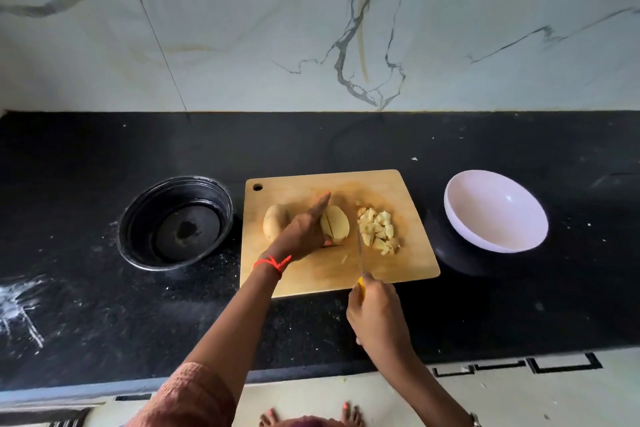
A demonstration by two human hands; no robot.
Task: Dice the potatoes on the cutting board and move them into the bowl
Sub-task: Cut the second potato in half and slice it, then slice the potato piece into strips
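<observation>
Currently mid-dice: the halved potato point(337, 227) lies mid cutting board point(311, 277), long axis near-to-far and already slit lengthwise. The left hand point(304, 232) is just left of it, fingers straight and flat against its flank (thumb probably at the near end, view poor). The right hand point(374, 312), at the near board edge, is clenched round the knife point(360, 253), whose blade runs parallel to the potato between it and the diced pile point(379, 230); judged: crosscuts next, whole potato point(273, 225) uncut, bowl point(495, 215) at right unfilled.
</observation>
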